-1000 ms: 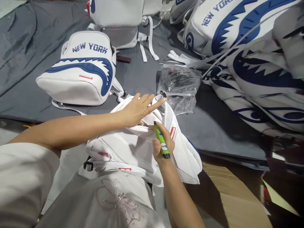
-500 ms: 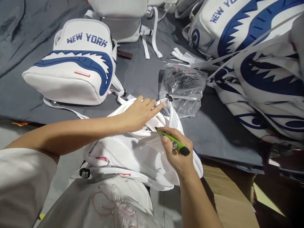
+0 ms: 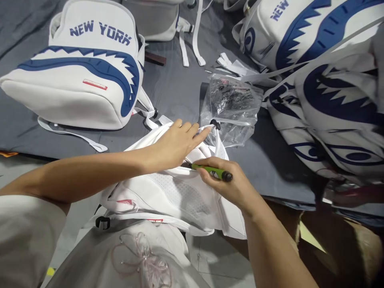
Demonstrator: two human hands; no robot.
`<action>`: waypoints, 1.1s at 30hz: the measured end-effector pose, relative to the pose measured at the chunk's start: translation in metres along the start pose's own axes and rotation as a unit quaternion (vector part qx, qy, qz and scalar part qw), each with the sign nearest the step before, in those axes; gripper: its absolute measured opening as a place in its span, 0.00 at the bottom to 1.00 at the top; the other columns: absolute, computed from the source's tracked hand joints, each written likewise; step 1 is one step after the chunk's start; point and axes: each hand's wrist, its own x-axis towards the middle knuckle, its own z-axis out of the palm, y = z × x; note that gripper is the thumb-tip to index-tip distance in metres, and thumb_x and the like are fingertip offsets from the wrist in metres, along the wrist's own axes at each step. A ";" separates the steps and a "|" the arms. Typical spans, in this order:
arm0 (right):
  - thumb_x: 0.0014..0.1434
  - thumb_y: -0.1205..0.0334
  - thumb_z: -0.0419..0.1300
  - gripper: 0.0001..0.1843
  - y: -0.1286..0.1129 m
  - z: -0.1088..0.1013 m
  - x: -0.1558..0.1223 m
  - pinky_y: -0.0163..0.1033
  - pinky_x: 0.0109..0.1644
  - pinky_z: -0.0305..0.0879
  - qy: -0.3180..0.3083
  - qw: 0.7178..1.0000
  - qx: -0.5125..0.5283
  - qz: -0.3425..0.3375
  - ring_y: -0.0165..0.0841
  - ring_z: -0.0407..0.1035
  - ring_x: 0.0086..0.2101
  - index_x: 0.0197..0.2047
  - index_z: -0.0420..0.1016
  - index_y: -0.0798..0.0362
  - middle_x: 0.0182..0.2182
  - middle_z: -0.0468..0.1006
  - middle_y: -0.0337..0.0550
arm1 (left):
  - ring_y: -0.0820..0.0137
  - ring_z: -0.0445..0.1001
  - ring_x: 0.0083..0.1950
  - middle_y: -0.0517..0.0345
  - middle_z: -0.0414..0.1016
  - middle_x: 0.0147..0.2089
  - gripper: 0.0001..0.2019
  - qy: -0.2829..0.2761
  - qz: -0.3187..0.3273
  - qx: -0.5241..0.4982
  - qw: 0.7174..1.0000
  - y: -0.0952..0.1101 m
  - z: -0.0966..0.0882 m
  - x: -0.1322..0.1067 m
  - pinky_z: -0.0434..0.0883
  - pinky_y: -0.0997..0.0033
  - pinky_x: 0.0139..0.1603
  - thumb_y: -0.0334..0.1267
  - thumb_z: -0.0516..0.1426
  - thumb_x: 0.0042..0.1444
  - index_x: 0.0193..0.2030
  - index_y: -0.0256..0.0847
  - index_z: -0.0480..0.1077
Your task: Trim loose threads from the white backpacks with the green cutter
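A white backpack (image 3: 177, 196) with a perforated mesh panel lies on its side across the table edge, against my body. My left hand (image 3: 177, 144) rests over its upper edge and grips the fabric there, the index finger stretched towards a strap with a black buckle (image 3: 215, 124). Closed in my right hand (image 3: 223, 172) is a green pen-shaped tool (image 3: 210, 171) with a black rear end. Its front end reaches into the folds beside my left hand; the tip is hard to make out.
A white and blue NEW YORK backpack (image 3: 81, 76) stands at the left of the dark-covered table (image 3: 177, 92). Behind my hands lies a clear plastic bag (image 3: 231, 108). More backpacks (image 3: 339, 92) pile up at the right, with loose straps (image 3: 231, 66) beside them.
My right hand has pushed the green tool forward and left, lower into the folds, and turned it flatter. My left hand stays at the bag's edge. The view has shifted slightly.
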 end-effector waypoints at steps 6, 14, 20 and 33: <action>0.64 0.63 0.60 0.13 0.006 0.012 -0.018 0.41 0.45 0.71 0.074 0.994 -0.029 -0.071 0.36 0.76 0.41 0.51 0.78 0.49 0.42 0.78 0.47 | 0.56 0.66 0.57 0.42 0.66 0.63 0.40 0.001 0.000 -0.006 1.000 0.000 -0.001 0.000 0.61 0.59 0.55 0.36 0.56 0.60 0.75 0.31 0.43; 0.62 0.63 0.64 0.10 0.005 0.016 -0.011 0.46 0.52 0.73 0.097 0.991 0.024 -0.085 0.38 0.78 0.43 0.48 0.79 0.46 0.43 0.84 0.44 | 0.54 0.65 0.57 0.40 0.65 0.64 0.40 -0.006 0.002 -0.021 1.000 -0.001 0.001 0.001 0.60 0.58 0.56 0.36 0.56 0.59 0.75 0.31 0.44; 0.63 0.62 0.62 0.14 -0.005 0.003 -0.009 0.46 0.52 0.74 0.023 0.998 0.001 -0.060 0.40 0.80 0.45 0.52 0.80 0.48 0.47 0.84 0.46 | 0.52 0.64 0.60 0.40 0.64 0.64 0.41 -0.020 -0.001 -0.043 0.999 -0.001 0.001 0.001 0.60 0.56 0.59 0.38 0.57 0.58 0.75 0.32 0.44; 0.62 0.64 0.60 0.13 -0.014 0.004 -0.003 0.44 0.49 0.68 0.032 0.994 -0.074 -0.076 0.39 0.80 0.41 0.49 0.80 0.47 0.42 0.86 0.42 | 0.51 0.64 0.62 0.42 0.63 0.65 0.40 -0.034 -0.007 -0.061 0.998 -0.002 0.004 0.003 0.58 0.54 0.63 0.38 0.57 0.60 0.75 0.37 0.43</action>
